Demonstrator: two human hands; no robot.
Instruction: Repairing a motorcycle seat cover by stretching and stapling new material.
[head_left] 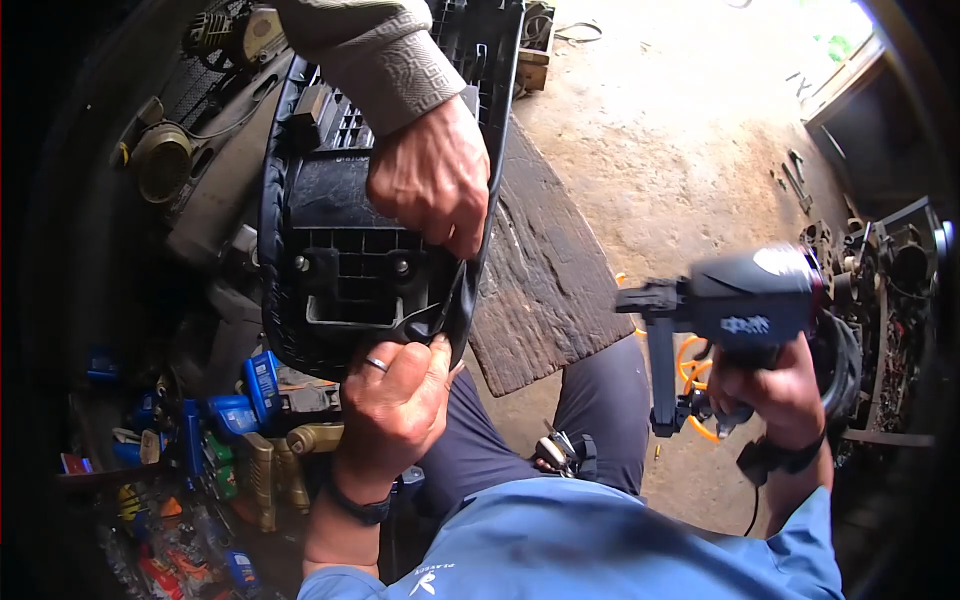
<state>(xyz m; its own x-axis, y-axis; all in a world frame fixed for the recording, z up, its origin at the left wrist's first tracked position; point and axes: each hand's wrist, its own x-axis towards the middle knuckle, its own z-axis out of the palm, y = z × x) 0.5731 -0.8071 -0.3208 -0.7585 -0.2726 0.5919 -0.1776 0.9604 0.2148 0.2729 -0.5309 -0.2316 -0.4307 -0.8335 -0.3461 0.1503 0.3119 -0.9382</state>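
Observation:
An upturned motorcycle seat (335, 190) with a ribbed black plastic base lies in front of me. Black cover material (462, 305) wraps over its rim. My left hand (398, 395), with a ring and a dark wristband, pinches the cover at the seat's near right corner. From the far side, another person's hand (437, 175) in a grey knit cuff presses closed fingers on the cover along the right rim. Off to the right, apart from the seat, my right hand (770, 390) grips a black staple gun (745, 305), slightly blurred, its nose pointing left.
A worn wooden board (540, 270) lies beside and under the seat, above my knees. An orange coiled hose (697, 375) hangs behind the staple gun. Blue bottles (262, 385) and mixed parts crowd the left. Metal parts (890, 330) line the right, and tools (795, 180) lie on the floor.

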